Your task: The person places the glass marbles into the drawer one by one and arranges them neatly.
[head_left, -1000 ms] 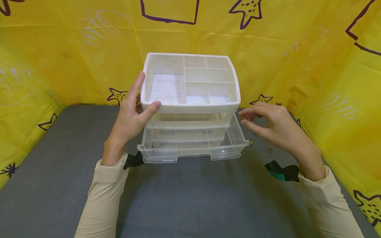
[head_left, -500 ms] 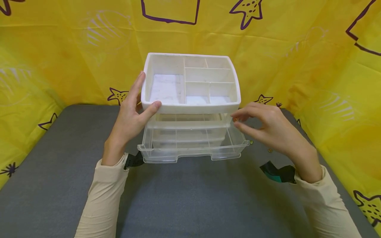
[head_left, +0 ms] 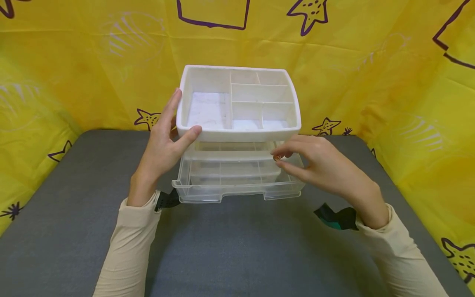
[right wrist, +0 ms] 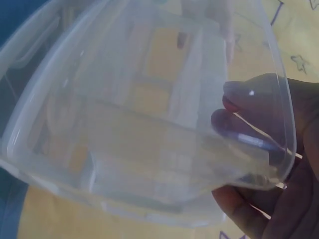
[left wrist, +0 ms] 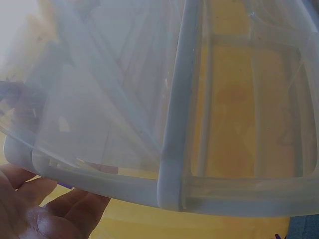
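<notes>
Left hand (head_left: 161, 142): reaching in from the left and gripping the near left corner of the white tray, its back turned to the camera.
Left fingers: spreading, not bunching; the thumb is lying over the front rim while the others are running up along the tray's left side.
Right hand (head_left: 323, 165): hovering at the right, over the clear drawer, wrist bent and palm turned down and inward.
Right fingers: closing in a narrow pinch, and here thumb and forefinger are holding a tiny orange piece (head_left: 276, 158) right at the tips!
Orange piece: glinting a warm orange-brown, sitting over the drawer's right part, just below the tray's front edge as the head camera is seeing it; its exact shape is proving too small to tell.
White tray (head_left: 237, 135): crowning the organizer, showing one big compartment at left and five smaller ones at right.
Clear drawer (head_left: 237, 189): jutting forward beneath the tray, its see-through front catching the light around a notched lower edge.
Sleeves (head_left: 128, 243): covering both forearms in cream, with dark straps (head_left: 166, 200) peeking out at the wrists.
Desk (head_left: 237, 251): spreading grey underneath, yellow cloth (head_left: 92, 82) with purple stars hanging behind.
</notes>
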`<state>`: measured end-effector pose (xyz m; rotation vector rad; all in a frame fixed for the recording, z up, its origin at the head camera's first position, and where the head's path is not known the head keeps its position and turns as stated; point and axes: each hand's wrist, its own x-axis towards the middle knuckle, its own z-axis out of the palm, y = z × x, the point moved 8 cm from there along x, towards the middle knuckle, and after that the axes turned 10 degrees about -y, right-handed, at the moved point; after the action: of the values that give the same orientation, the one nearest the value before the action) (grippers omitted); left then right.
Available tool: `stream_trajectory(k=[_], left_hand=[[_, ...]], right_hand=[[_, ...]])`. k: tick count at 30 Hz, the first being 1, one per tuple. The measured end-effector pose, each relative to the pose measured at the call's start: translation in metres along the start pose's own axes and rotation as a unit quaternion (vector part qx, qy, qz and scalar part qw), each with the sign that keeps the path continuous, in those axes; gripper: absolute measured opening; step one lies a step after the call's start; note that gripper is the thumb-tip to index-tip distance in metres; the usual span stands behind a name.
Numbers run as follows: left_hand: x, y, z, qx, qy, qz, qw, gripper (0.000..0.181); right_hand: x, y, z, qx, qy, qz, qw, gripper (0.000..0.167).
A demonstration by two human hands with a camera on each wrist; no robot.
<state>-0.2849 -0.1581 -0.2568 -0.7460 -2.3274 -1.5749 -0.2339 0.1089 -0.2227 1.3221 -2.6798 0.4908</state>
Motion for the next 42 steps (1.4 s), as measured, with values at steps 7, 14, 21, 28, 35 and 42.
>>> stream_trajectory(k=[7,14,21,28,35,42], left_hand=[[0.000,-0.001,0.000,-0.002,0.000,-0.001,1.0000,0.079],[0.000,0.001,0.001,-0.006,0.000,0.001,1.0000,0.079],[0.000,0.001,0.000,-0.007,-0.001,0.000,1.0000,0.079],[0.001,0.000,0.000,-0.004,-0.002,0.000,1.0000,0.080],[0.001,0.000,0.000,-0.005,-0.001,0.005,1.0000,0.080],[0.001,0.000,-0.001,0.000,0.000,0.002,1.0000,0.080]], right_hand=[[0.007,-0.002,0.009,0.004,-0.036,0.014,0.9992,0.017],[0.016,-0.004,0.017,0.016,-0.064,0.003,0.9978,0.017],[0.025,-0.004,0.023,0.056,-0.111,-0.001,0.9922,0.013],[0.031,-0.003,0.030,0.074,-0.152,0.005,0.9856,0.012],[0.034,0.000,0.036,0.069,-0.181,0.026,0.9808,0.015],[0.037,0.000,0.040,0.078,-0.196,0.023,0.9771,0.014]])
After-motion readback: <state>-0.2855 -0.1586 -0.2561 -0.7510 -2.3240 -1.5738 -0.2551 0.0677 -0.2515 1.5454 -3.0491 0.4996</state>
